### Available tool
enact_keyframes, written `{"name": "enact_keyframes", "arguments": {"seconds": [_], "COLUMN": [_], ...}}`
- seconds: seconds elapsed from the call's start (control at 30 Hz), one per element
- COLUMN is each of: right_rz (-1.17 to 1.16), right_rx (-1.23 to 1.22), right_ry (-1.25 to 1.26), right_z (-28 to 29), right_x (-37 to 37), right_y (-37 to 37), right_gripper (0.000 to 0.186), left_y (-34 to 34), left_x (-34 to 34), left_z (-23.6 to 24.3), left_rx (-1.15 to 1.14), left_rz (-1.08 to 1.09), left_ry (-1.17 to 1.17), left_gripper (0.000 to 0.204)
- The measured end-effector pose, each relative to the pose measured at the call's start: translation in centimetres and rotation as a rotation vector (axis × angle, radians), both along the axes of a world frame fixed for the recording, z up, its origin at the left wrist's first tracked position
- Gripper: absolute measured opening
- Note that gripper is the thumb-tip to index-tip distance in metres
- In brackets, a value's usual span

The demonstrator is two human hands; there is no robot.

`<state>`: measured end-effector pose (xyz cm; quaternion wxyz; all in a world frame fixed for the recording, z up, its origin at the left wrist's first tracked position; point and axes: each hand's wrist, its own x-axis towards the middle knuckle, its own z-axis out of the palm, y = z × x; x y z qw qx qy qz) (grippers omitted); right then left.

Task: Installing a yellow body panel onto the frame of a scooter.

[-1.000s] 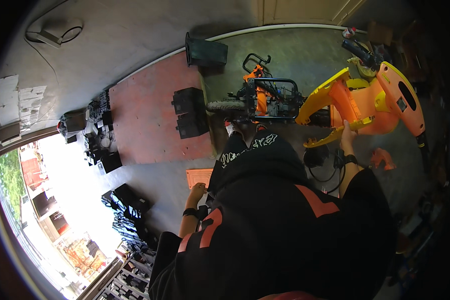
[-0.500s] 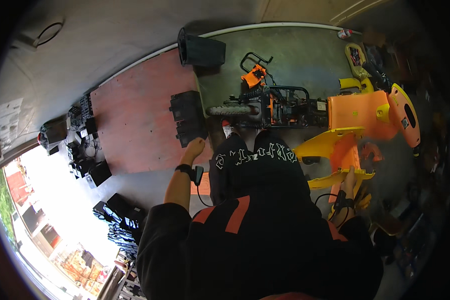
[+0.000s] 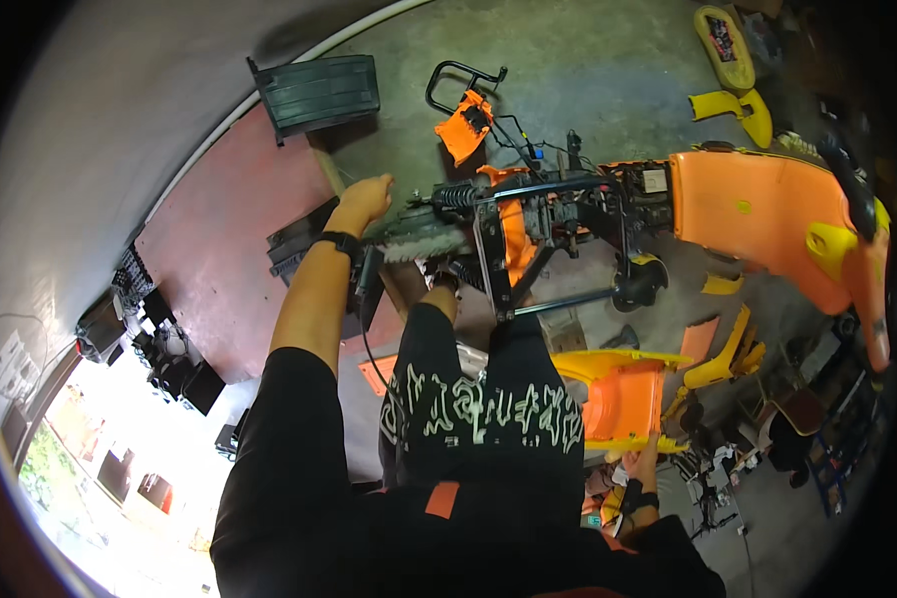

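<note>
My right hand (image 3: 644, 464) grips the near edge of an orange and yellow scooter body panel (image 3: 623, 404), held at the right beside my leg. My left hand (image 3: 367, 199) is a loose fist with nothing seen in it. It is raised just left of the partly stripped scooter's rear wheel (image 3: 419, 242), apart from it as far as I can tell. The scooter's bare black frame (image 3: 488, 244) shows springs, tubes and wiring. Its orange front body (image 3: 757, 204) is still attached at the right.
A dark bin (image 3: 319, 92) lies at the upper left by a reddish board (image 3: 244, 179). Beyond the scooter are an orange part (image 3: 465, 128) with a black bar (image 3: 458, 75) and a yellow seat-shaped piece (image 3: 725, 48). Loose yellow parts (image 3: 723, 359) lie at the right.
The scooter now appears larger and closer. My left hand has moved up and forward, from over the black boxes to beside the rear wheel. My right hand and the panel appear lower in view.
</note>
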<state>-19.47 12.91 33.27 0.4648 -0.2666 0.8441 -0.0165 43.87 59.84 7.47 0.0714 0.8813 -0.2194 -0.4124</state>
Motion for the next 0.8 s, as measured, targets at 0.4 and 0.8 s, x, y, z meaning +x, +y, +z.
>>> {"name": "enact_keyframes", "arguments": {"seconds": [0.4,0.8], "right_rz": [0.063,0.235], "right_rx": [-0.048,0.024], "right_ry": [-0.035,0.009], "right_z": [-3.5,-4.9], "right_x": [-5.8,-7.5], "right_y": [2.5,4.5], "right_gripper": [0.046,0.041], "left_y": [-20.8,-25.2], "left_x": [9.6,9.3], "left_z": [-13.4,0.8], "left_rx": [-0.317,-0.557], "left_rz": [-0.373,-0.587], "left_ry": [-0.290,-0.120], "left_gripper": [0.065,0.021]}}
